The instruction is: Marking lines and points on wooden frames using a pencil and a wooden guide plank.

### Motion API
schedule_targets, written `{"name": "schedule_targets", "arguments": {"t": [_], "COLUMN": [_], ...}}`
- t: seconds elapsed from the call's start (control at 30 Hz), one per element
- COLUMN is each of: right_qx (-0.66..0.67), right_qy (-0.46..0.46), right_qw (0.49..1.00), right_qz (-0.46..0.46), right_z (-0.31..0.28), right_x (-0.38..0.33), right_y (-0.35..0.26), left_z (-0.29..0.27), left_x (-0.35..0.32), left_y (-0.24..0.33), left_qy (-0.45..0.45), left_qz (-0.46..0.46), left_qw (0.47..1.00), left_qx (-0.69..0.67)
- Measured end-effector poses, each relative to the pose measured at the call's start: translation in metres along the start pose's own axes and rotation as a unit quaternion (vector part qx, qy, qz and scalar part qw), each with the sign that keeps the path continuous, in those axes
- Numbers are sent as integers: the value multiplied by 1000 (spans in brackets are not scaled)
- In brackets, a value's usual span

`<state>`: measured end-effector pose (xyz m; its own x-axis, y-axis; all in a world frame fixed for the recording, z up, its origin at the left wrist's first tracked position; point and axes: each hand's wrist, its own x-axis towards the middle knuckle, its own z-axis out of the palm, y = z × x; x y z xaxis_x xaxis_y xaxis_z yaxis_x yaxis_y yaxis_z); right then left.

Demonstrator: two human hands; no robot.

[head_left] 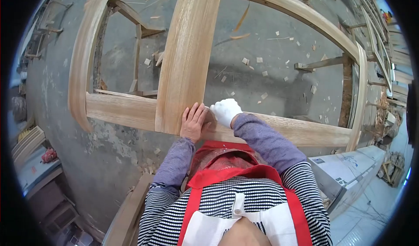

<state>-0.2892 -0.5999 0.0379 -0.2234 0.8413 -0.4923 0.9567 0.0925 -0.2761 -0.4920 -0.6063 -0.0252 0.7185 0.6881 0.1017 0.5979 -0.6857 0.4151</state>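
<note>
A wide, pale wooden board point(187, 49) runs away from me across a wooden frame, its near end lying over the near rail point(279, 128). My left hand point(193, 121), bare, rests on the board's right edge at that near end, its fingers stretched out and close together. Just to the right is my right hand point(225, 112) in a white glove, closed in a fist above the rail. Whatever it grips, if anything, is hidden by the glove. The two hands are almost touching. The frame's left side piece point(83, 58) and right side piece point(361, 89) curve toward the picture's rim.
Wood chips and offcuts lie scattered on the grey concrete floor point(262, 32). Wooden legs of a stand show below the frame. A long white box point(345, 172) lies at the right, and stacked timber lines the far right. A bench with a red object point(49, 155) stands at the left.
</note>
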Motion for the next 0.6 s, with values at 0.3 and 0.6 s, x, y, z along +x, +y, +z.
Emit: {"name": "schedule_targets", "arguments": {"t": [0.3, 0.6], "right_qx": [-73, -58], "right_qy": [34, -12], "right_qw": [990, 992], "right_qz": [-112, -115], "right_z": [-9, 0], "right_x": [-21, -47], "right_y": [13, 57], "left_z": [-5, -5], "left_x": [1, 2], "left_y": [1, 9], "left_qy": [-1, -1], "left_qz": [-8, -13], "left_qw": [1000, 1000], "left_qx": [-19, -6]}}
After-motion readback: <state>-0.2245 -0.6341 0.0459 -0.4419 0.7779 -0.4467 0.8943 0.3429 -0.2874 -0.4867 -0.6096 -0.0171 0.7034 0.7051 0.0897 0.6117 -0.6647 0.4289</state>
